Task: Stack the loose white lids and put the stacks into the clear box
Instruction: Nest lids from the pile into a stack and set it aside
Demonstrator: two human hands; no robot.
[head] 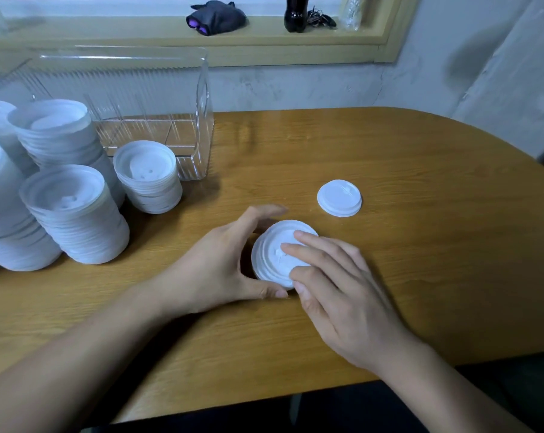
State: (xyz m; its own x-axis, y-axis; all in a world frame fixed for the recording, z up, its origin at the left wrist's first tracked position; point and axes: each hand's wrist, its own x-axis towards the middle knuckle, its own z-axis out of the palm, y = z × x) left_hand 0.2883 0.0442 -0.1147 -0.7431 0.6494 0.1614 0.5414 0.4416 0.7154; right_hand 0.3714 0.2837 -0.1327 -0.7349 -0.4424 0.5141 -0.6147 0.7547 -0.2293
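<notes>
A short stack of white lids (pixel 272 254) lies on the wooden table (pixel 420 245) in front of me. My left hand (pixel 220 267) cups its left side, thumb at the near rim and fingers round the far rim. My right hand (pixel 336 282) rests flat on top of it with straight fingers. One loose white lid (pixel 339 198) lies alone to the right, beyond both hands. The clear box (pixel 158 107) stands at the back left and looks empty.
Several tall stacks of white lids (pixel 77 214) crowd the table's left side, one shorter stack (pixel 148 176) right in front of the box. A window sill behind holds a dark cloth (pixel 216 17) and a black bottle (pixel 296 14). The table's rounded edge curves off at right.
</notes>
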